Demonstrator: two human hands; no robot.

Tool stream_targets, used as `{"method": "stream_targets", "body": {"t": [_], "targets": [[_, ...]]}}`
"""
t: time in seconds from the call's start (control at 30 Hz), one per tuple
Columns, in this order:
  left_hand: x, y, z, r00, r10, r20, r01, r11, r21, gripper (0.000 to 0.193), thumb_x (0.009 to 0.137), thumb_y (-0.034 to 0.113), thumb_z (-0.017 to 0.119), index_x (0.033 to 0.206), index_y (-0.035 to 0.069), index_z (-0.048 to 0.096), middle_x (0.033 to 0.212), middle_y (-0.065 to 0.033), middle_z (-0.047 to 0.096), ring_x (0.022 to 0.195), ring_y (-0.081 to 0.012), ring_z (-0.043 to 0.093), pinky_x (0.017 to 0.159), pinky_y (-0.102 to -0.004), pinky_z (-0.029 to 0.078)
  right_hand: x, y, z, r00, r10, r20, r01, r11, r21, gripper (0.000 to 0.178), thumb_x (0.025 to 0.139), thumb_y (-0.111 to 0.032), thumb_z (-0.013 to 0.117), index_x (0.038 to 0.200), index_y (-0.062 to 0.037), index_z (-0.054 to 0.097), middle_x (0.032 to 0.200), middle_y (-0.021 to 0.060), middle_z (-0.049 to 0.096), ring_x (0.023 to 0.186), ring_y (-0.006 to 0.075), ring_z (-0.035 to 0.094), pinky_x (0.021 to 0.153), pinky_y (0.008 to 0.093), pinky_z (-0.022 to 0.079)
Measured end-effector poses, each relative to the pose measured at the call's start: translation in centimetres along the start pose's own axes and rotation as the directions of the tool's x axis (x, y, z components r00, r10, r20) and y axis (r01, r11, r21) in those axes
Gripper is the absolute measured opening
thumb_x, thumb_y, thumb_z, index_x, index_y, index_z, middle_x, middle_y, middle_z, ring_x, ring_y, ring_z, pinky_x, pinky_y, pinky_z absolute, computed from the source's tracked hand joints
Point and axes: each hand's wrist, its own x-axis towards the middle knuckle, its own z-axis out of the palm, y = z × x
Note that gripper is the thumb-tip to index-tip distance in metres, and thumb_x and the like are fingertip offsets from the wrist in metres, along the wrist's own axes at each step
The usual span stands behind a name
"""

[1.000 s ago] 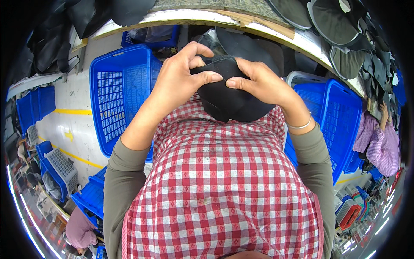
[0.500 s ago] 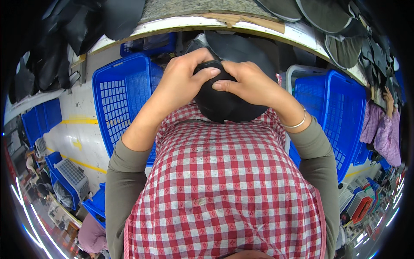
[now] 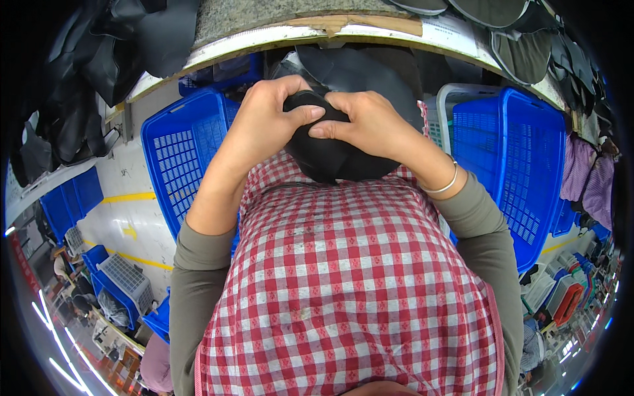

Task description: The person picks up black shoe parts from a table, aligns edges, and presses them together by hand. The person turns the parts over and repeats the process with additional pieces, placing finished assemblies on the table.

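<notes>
A smooth black sheet-like piece [image 3: 337, 158], perhaps leather, hangs over my lap below both hands. My left hand [image 3: 276, 119] is closed on its upper edge, with the thumb on the near face and the fingers hidden behind. Close beside it, my right hand [image 3: 360, 122] pinches the same edge, thumb in front. The two thumbtips are nearly touching. Between the hands the edge looks folded or bent. More dark, shiny material [image 3: 370, 72] lies just beyond my hands, under the bench.
A speckled bench top [image 3: 264, 20] with a worn front edge runs across the far side. Black pieces [image 3: 139, 46] pile at its left, and grey-lined pieces [image 3: 522, 59] at its right. Blue crates stand left [image 3: 178, 145] and right [image 3: 528, 178]. Another person's purple sleeve [image 3: 598, 178] is far right.
My head view has shifted slightly, so both hands and the black piece appear a little farther left and higher. Both hands keep their hold on the edge.
</notes>
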Motion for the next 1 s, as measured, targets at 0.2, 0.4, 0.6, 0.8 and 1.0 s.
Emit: {"method": "stream_targets", "body": {"t": [0.2,0.4,0.6,0.8,1.0], "targets": [[-2.5,-1.6,-0.7,0.997,-0.059,-0.049,0.047,0.974,-0.222,0.014,0.091,0.008,0.077,0.094,-0.003,0.070,0.078,-0.0080,0.069,0.075,-0.0073,0.062,0.069,-0.0273,0.051,-1.0,1.3,-0.2,0.997,-0.074,-0.014,0.074,0.996,0.041,0.042,0.086,-0.046,0.080,0.089,-0.0067,0.068,0.078,0.0111,0.067,0.079,0.0333,0.065,0.070,0.0445,0.048],[-2.8,-4.5,2.0,0.914,-0.017,-0.406,-0.034,0.992,-0.119,0.014,0.095,0.013,0.074,0.100,0.000,0.069,0.088,-0.0045,0.070,0.084,-0.0087,0.061,0.077,-0.0276,0.050,-1.3,0.6,1.6,0.860,-0.383,-0.338,0.215,0.871,-0.442,0.037,0.084,-0.039,0.081,0.080,-0.0057,0.066,0.072,0.0075,0.064,0.071,0.0282,0.062,0.064,0.0394,0.049],[-0.4,-8.8,-10.0,0.788,0.077,-0.611,-0.592,0.369,-0.716,0.033,0.109,0.032,0.052,0.092,0.008,0.065,0.088,-0.0060,0.066,0.091,-0.0186,0.061,0.084,-0.0331,0.049,-1.8,-4.2,-7.0,0.845,-0.240,-0.478,0.332,0.936,0.117,0.020,0.100,-0.023,0.068,0.109,-0.0059,0.072,0.097,0.0072,0.075,0.083,0.0147,0.069,0.070,0.0269,0.055],[11.7,-10.5,-11.0,0.252,0.962,-0.108,-0.196,-0.059,-0.979,0.047,0.113,0.038,0.029,0.078,0.022,0.056,0.075,0.0059,0.062,0.094,-0.0152,0.059,0.086,-0.0324,0.038,2.0,-1.0,-6.9,0.955,-0.238,-0.177,0.284,0.904,0.319,0.077,0.091,-0.021,0.080,0.156,-0.0088,0.040,0.155,0.0141,0.047,0.130,0.0276,0.060,0.096,0.0352,0.058],[4.8,-9.9,-4.5,0.895,0.445,-0.047,-0.296,0.512,-0.807,0.031,0.106,0.034,0.057,0.121,0.009,0.063,0.125,-0.0115,0.066,0.129,-0.0237,0.056,0.109,-0.0404,0.044,1.5,1.6,-3.4,0.908,-0.418,-0.039,0.316,0.618,0.720,0.039,0.084,0.000,0.083,0.119,-0.0027,0.066,0.109,0.0032,0.071,0.095,0.0113,0.069,0.090,0.0302,0.057]]}}
